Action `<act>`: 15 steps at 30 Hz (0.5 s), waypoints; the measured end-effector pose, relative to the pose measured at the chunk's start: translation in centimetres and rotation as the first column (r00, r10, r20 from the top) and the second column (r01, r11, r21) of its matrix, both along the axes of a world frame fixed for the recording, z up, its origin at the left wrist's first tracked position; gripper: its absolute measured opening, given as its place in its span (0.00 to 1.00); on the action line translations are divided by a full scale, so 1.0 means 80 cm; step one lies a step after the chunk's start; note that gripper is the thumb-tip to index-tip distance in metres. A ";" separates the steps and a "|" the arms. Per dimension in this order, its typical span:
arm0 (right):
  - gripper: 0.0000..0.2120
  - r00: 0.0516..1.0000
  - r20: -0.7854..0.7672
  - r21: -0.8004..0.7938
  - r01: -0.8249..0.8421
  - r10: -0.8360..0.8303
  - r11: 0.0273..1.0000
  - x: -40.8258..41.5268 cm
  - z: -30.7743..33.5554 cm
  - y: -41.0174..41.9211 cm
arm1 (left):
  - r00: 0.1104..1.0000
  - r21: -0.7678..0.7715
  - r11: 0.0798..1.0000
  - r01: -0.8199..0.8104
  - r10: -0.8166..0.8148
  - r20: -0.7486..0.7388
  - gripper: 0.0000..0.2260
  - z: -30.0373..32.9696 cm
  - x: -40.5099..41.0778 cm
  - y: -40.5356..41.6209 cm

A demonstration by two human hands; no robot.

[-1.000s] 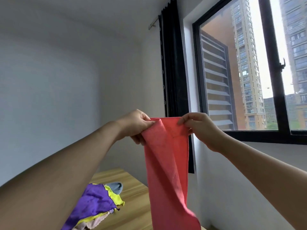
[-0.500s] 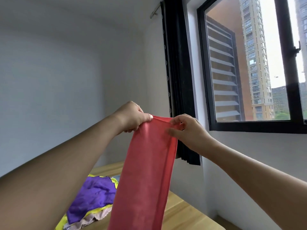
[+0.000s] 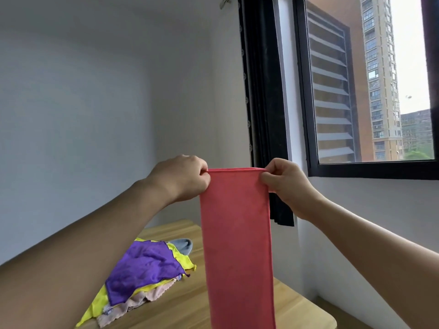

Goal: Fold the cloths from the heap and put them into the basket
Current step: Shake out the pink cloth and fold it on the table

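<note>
Head view: I see my left hand (image 3: pixel 184 178) and right hand (image 3: pixel 286 184) with fingers pinched on the red cloth's (image 3: pixel 237 245) top corners; it hangs straight, long axis 12-to-6, above the table (image 3: pixel 301 307), heap (image 3: pixel 142 269) at 8 o'clock.

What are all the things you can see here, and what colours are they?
red cloth: one, red, held up in the air, hanging down in front of the table
heap of cloths: one heap, purple on top, with yellow, pink and grey-blue showing, on the table at the left
table: one, light wood, below the hands
curtain: one, black, beside the window
window: one, black frame, on the right wall, tall buildings outside
basket: none in view
left hand: one, pinches the red cloth's top left corner
right hand: one, pinches the top right corner
</note>
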State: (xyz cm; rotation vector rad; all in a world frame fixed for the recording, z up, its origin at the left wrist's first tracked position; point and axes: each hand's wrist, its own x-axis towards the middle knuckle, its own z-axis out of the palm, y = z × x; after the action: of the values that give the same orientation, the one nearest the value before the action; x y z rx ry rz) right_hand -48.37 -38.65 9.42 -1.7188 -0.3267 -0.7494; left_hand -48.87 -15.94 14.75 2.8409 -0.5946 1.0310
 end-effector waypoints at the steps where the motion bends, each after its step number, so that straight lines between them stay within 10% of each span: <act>1: 0.08 1.000 -0.017 0.012 -0.004 0.005 1.000 0.001 -0.002 -0.001 | 0.999 0.019 1.000 0.008 -0.008 0.041 0.10 -0.005 0.004 0.000; 15: 0.08 0.992 -0.108 -0.065 -0.064 0.057 0.996 0.038 -0.020 0.003 | 0.984 -0.274 0.945 0.177 -0.174 0.036 0.11 -0.040 0.069 0.010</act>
State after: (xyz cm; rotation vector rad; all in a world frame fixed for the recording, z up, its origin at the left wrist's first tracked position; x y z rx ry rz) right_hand -45.37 -38.39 7.80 -1.7978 -0.3328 -0.6059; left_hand -43.39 -15.18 11.55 2.4930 -0.6362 1.0110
